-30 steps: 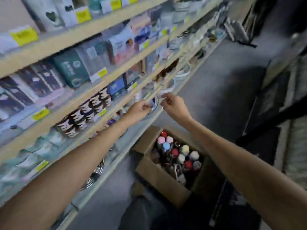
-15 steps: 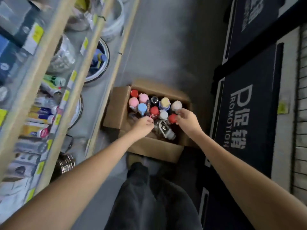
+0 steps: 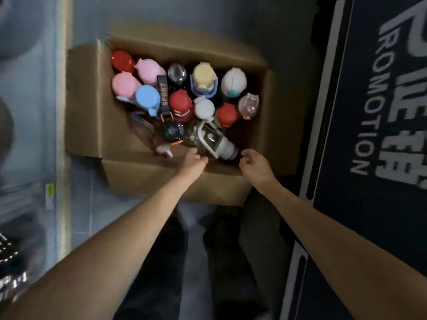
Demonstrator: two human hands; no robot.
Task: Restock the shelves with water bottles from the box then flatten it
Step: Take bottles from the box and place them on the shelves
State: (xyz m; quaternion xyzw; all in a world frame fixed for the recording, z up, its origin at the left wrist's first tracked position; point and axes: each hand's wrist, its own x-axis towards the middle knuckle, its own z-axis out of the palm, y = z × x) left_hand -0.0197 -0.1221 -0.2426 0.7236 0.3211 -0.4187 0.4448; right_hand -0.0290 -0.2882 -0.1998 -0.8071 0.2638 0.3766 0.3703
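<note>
The water bottles [image 3: 182, 93] stand packed upright in the open cardboard box [image 3: 83, 112] on the floor [image 3: 208, 17], caps up: red, pink, blue, yellow, white. One clear bottle with a white handle [image 3: 213, 140] lies tipped on its side at the near end, and a dark-capped one with a SPORT strap [image 3: 172, 130] sits just beside it. I have my left hand [image 3: 193, 161] down at the near edge of the box, fingers curled and touching or nearly touching the tipped bottle; I cannot tell whether it has a grip on anything. My right hand [image 3: 253, 163] hovers loosely curled at the other end of that bottle, holding nothing. I judge the restocking is far from done: the box is largely full, its flaps [image 3: 161, 172] are folded out, and flattening must wait until every bottle is out. The shelf edge [image 3: 64, 158] runs along my left, blurred. A dark promotion mat [image 3: 381, 112] lies on my right.
</note>
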